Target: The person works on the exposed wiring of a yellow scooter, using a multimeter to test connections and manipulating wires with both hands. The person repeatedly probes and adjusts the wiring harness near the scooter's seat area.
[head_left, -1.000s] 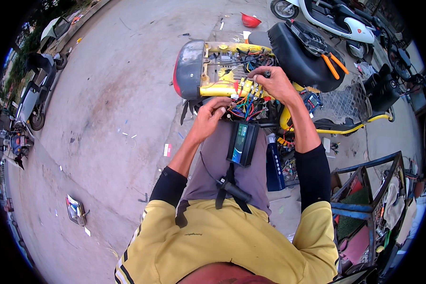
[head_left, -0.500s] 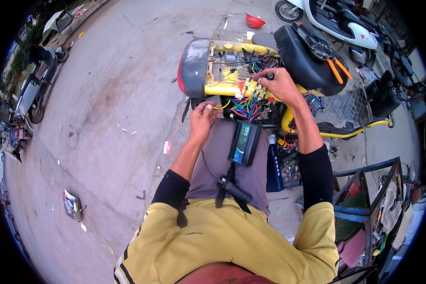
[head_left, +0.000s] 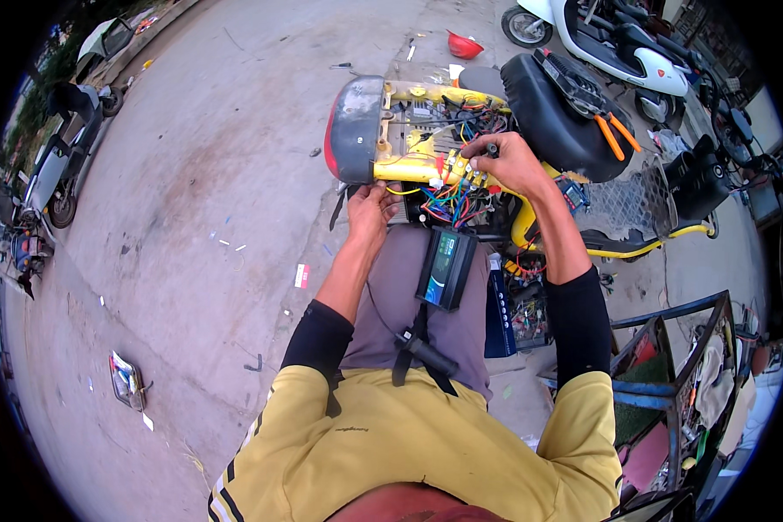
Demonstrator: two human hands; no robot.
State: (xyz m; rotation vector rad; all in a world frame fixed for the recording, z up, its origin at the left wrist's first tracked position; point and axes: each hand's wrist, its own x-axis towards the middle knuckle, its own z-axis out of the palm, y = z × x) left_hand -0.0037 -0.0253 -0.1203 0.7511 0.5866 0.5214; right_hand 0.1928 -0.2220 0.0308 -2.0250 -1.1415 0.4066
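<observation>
My left hand pinches the end of a yellow wire just below the yellow scooter frame, near the dark tail cover. Over a row of terminals with coloured wires, my right hand is closed around a small dark-handled tool; its tip is hidden, so I cannot tell its kind. Several wires run down to a black box with a blue-green label, which rests on my lap. A black handlebar grip lies closer to my waist.
A black seat lies to the right of the frame, carrying orange-handled pliers. A blue metal rack with tools stands at the lower right. A white scooter is parked at the far right. A red helmet-like bowl sits on the ground beyond.
My left hand has shifted slightly left and up toward the frame, with the yellow wire in its fingers. My right hand stays over the terminals. The whole view has shifted a little.
</observation>
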